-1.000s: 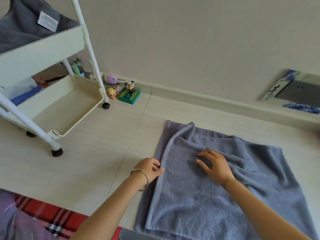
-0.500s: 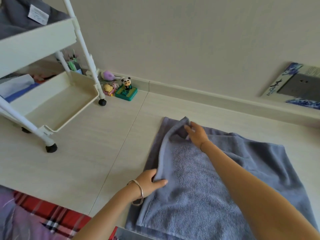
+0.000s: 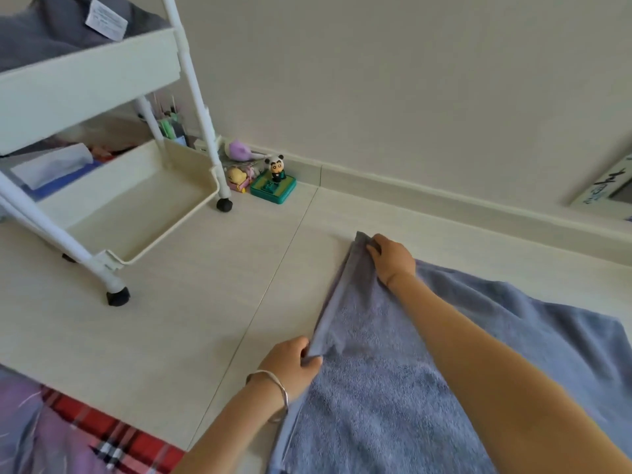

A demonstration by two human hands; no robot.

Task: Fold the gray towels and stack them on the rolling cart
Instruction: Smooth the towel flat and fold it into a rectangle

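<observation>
Gray towel (image 3: 393,388) lies spread on the floor (image 3: 171,319); left hand (image 3: 290,366) pinches the near stretch of its raised left hem, and right hand (image 3: 393,256) grips the far corner with fingers curled round the cloth. Best kept taut between the 2 hands and carried across level, I judge, so the edges meet square. Rolling cart (image 3: 85,80) stands beyond to the left, well apart, with a tagged towel (image 3: 51,39) in its top tray.

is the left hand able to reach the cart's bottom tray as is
Probably not yet: the left hand grips the towel, though only bare floor separates it from the bottom tray.
</observation>
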